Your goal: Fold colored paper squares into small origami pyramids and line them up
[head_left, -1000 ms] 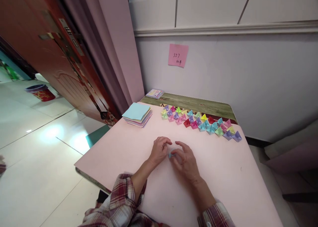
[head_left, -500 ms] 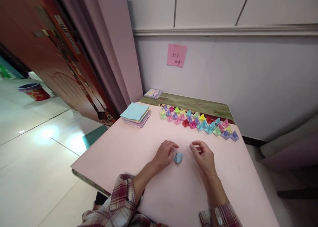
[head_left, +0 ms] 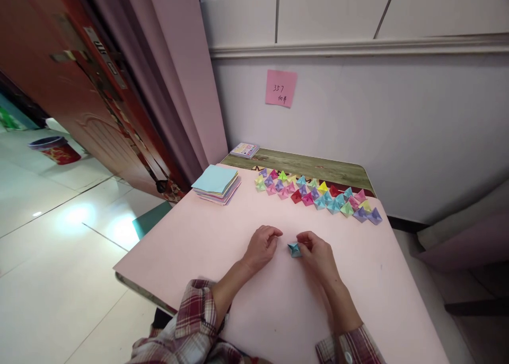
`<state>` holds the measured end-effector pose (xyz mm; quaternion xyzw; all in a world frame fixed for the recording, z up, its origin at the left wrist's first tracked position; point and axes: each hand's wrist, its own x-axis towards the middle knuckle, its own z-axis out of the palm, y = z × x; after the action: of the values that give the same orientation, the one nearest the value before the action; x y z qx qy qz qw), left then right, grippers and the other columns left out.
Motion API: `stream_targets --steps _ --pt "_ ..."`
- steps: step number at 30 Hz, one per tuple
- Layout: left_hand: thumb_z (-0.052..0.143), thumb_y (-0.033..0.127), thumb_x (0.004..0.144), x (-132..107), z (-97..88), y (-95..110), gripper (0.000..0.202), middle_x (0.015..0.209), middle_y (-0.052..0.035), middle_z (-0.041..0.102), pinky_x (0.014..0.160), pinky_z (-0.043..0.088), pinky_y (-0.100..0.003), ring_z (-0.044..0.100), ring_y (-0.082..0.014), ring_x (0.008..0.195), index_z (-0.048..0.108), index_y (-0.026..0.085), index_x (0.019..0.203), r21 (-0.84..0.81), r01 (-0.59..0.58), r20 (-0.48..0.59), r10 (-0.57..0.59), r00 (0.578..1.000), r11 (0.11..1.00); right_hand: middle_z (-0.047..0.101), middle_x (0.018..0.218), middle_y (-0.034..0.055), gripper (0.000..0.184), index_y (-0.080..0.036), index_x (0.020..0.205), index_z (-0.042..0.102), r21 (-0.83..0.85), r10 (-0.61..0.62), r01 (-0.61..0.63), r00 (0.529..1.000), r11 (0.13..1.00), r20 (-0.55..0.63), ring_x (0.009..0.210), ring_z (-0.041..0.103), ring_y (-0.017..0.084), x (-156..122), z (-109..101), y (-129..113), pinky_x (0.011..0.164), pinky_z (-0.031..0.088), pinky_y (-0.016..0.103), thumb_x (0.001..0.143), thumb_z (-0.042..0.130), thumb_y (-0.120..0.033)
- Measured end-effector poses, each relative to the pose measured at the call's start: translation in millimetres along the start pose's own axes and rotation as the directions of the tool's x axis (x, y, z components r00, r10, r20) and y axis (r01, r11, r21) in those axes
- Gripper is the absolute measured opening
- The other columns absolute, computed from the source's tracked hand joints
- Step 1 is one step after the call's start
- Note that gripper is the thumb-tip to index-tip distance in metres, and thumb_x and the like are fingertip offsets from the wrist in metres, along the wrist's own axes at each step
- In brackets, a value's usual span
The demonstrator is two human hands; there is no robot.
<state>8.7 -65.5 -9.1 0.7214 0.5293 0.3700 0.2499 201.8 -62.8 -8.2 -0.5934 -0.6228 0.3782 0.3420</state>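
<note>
A small blue folded-paper piece [head_left: 294,250] is pinched at its right side between the thumb and fingers of my right hand [head_left: 318,255]. It is close to the pink tabletop; whether it touches the surface I cannot tell. My left hand [head_left: 261,247] is just left of the piece, apart from it. Its fingers curve loosely and hold nothing, with a gap between thumb and forefinger. Beyond both hands lie rows of folded-paper pieces [head_left: 307,198] in purple, pink, green, yellow, red and blue.
A stack of coloured paper sheets [head_left: 215,179], light blue on top, lies at the table's left. Behind it sits a flat printed packet [head_left: 245,150] on the wood-patterned strip [head_left: 318,161]. The wall carries a pink note [head_left: 280,88]; a door [head_left: 115,104] stands to the left.
My right hand has come in leftward and taken hold of the blue folded piece. The piece has shifted slightly right and turned, showing its pointed top. My left hand has barely moved.
</note>
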Motion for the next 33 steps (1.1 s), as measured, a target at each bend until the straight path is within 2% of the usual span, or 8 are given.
stream_targets --steps 5,8,11,16,20,25,30,33 --pt "0.051 0.009 0.079 -1 4.9 10 0.024 0.088 -0.0035 0.066 0.081 0.044 -0.032 0.056 -0.0183 0.087 0.064 0.02 0.095 -0.043 -0.074 0.039 0.076 0.996 0.996 0.073 0.083 0.0041 0.025 -0.02 0.09 0.068 0.174 0.06 -0.046 0.996 0.984 -0.071 0.075 0.066 0.02 4 -4 5 0.068 0.05 0.028 0.079 0.058 -0.041" --pt "0.058 0.015 0.079 0 10.0 15 0.016 0.09 -0.0037 0.067 0.082 0.043 -0.032 0.056 -0.0187 0.088 0.065 0.021 0.092 -0.062 -0.108 0.034 0.111 0.993 0.992 0.072 0.083 0.0054 0.03 -0.019 0.088 0.069 0.135 0.024 -0.004 0.989 0.991 -0.148 0.071 0.064 0.019 3 -11 2 0.065 0.049 0.028 0.078 0.061 -0.047" --pt "0.063 0.021 0.079 3 16.0 17 0.006 0.084 -0.0032 0.067 0.079 0.042 -0.032 0.056 -0.0184 0.082 0.065 0.02 0.085 -0.03 -0.083 0.014 0.084 0.996 0.996 0.07 0.078 0.0047 0.029 -0.02 0.079 0.07 0.05 -0.044 0.047 0.996 0.998 -0.071 0.061 0.06 0.017 2 -18 -4 0.057 0.046 0.026 0.074 0.067 -0.048" --pt "0.06 0.018 0.08 4 20.5 18 0.006 0.076 -0.0013 0.066 0.077 0.041 -0.032 0.056 -0.0172 0.077 0.063 0.02 0.075 0.02 -0.011 -0.004 0.011 1.0 1.0 0.069 0.072 0.0022 0.023 -0.022 0.071 0.068 -0.067 -0.083 0.086 0.995 0.994 0.049 0.059 0.06 0.016 -2 -17 -10 0.056 0.043 0.026 0.076 0.064 -0.044" --pt "0.057 0.014 0.079 3 19.8 17 0.009 0.076 -0.0007 0.067 0.077 0.042 -0.031 0.056 -0.0165 0.076 0.064 0.02 0.078 0.018 0.023 -0.018 -0.023 1.0 1.0 0.068 0.065 0.0002 0.018 -0.023 0.071 0.067 -0.117 -0.047 0.056 0.996 0.992 0.074 0.059 0.061 0.016 -2 -17 -11 0.056 0.041 0.025 0.077 0.059 -0.038" --pt "0.054 0.014 0.079 2 19.0 15 0.012 0.079 -0.0009 0.066 0.076 0.043 -0.03 0.057 -0.0161 0.076 0.062 0.02 0.085 -0.003 0.058 -0.039 -0.058 0.998 0.998 0.07 0.069 -0.0003 0.014 -0.023 0.076 0.068 -0.102 -0.033 0.044 0.994 0.994 0.104 0.061 0.062 0.017 -3 -23 -12 0.057 0.043 0.025 0.075 0.055 -0.029" --pt "0.049 0.009 0.075 2 17.1 18 0.015 0.073 0.0008 0.062 0.073 0.042 -0.029 0.055 -0.0151 0.071 0.057 0.02 0.079 0.009 0.07 -0.054 -0.07 0.996 0.997 0.07 0.068 -0.0001 0.017 -0.022 0.074 0.068 -0.092 -0.017 0.028 0.993 0.995 0.117 0.057 0.061 0.016 -4 -25 -13 0.054 0.042 0.025 0.071 0.051 -0.023" --pt "0.047 0.004 0.071 2 17.7 20 0.02 0.071 0.0005 0.062 0.075 0.042 -0.03 0.055 -0.0154 0.071 0.057 0.02 0.074 0.042 0.031 -0.025 -0.03 0.999 0.999 0.069 0.069 -0.0004 0.021 -0.022 0.074 0.069 -0.13 -0.04 0.053 0.994 0.99 0.106 0.055 0.059 0.015 -4 -22 -12 0.054 0.041 0.024 0.069 0.049 -0.018"
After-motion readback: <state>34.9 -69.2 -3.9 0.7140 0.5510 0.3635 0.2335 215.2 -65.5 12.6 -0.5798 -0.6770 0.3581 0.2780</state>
